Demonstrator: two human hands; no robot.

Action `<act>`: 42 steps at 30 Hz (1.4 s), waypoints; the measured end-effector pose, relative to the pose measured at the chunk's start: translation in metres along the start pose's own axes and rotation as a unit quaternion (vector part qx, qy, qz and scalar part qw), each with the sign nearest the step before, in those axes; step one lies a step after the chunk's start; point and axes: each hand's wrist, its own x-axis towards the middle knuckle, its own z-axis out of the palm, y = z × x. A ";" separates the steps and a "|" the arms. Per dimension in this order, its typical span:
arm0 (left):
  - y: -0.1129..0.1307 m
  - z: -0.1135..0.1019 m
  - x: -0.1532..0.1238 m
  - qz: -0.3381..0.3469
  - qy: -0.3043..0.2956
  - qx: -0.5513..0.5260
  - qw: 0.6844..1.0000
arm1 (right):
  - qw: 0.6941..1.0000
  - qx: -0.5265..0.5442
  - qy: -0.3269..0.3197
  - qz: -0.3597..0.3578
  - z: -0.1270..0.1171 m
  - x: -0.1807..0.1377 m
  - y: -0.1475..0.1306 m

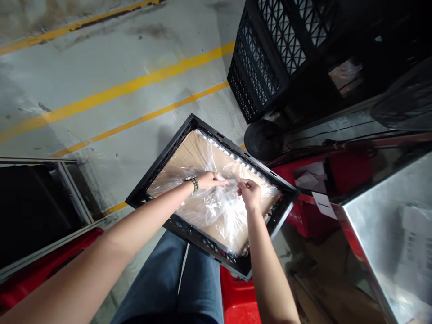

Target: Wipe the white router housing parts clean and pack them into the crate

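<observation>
In front of my legs stands a black plastic crate (207, 245), seen from above. Brown cardboard (184, 155) lies inside it under a clear plastic bag (216, 209), whose film is gathered and creased at the middle. My left hand (209, 180), with a braided bracelet at the wrist, pinches the gathered film. Just to its right, my right hand (249, 191) has its fingers closed on another part of the same film. What lies beneath the cardboard is hidden.
Black lattice crates (259, 58) are stacked at the upper right. Red bins (303, 211) and a metal table (381, 225) stand on the right. A red stool (239, 299) shows below the crate. Yellow lines (135, 85) cross the grey floor. A dark framed panel (37, 211) is at left.
</observation>
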 end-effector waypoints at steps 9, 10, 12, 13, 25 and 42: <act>-0.017 0.004 0.002 -0.008 0.015 0.043 0.999 | 0.999 -0.038 -0.022 -0.016 0.036 -0.072 0.014; -0.018 0.007 0.000 -0.003 0.021 0.061 0.998 | 0.997 -0.059 -0.031 -0.025 0.033 -0.068 0.011; -0.019 0.011 -0.002 0.011 0.043 0.105 0.994 | 0.993 -0.094 -0.042 -0.053 0.025 -0.052 0.001; -0.018 0.013 -0.002 0.020 0.055 0.128 0.990 | 0.991 -0.104 -0.047 -0.072 0.020 -0.041 -0.005; -0.021 0.036 -0.004 0.089 0.236 0.258 0.933 | 0.941 -0.153 -0.266 -0.140 0.022 0.040 -0.017; -0.031 0.038 -0.062 0.121 0.207 0.355 0.904 | 0.901 -0.350 -0.048 -0.254 0.037 0.012 -0.001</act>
